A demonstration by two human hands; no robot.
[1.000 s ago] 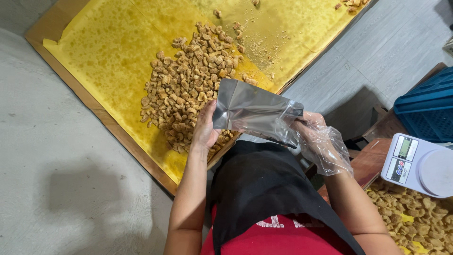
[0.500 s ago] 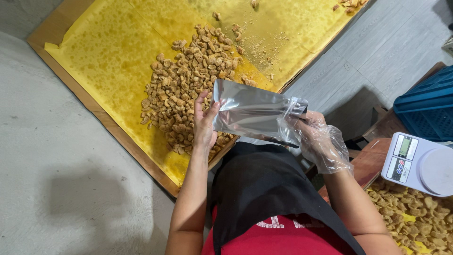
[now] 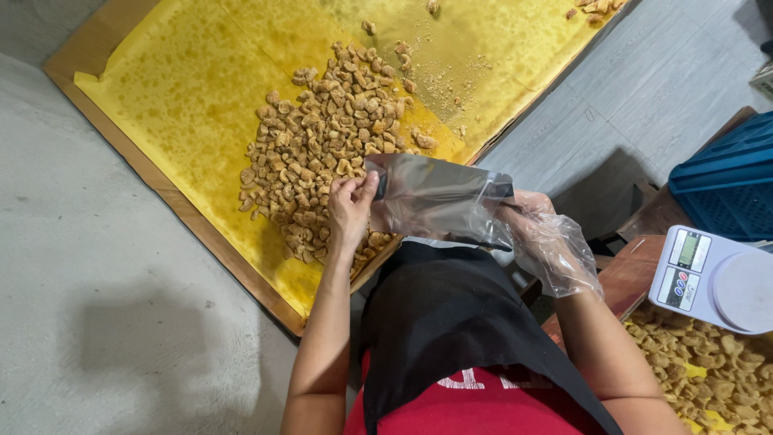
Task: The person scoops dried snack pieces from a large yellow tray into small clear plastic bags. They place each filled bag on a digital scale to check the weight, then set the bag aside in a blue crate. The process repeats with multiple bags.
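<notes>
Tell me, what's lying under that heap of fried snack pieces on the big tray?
The pile of snack pieces lies on oil-stained yellow paper lining a brown tray. The near edge of the pile is hidden behind the left hand and the clear bag.

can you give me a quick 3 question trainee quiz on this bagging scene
1. True or false: both hands hold the clear plastic bag.
2. Which hand wears a plastic glove? A. left hand B. right hand
3. What lies under the pile of fried snack pieces?

Key: 1. True. 2. B. 3. Yellow paper on a brown tray.
</notes>
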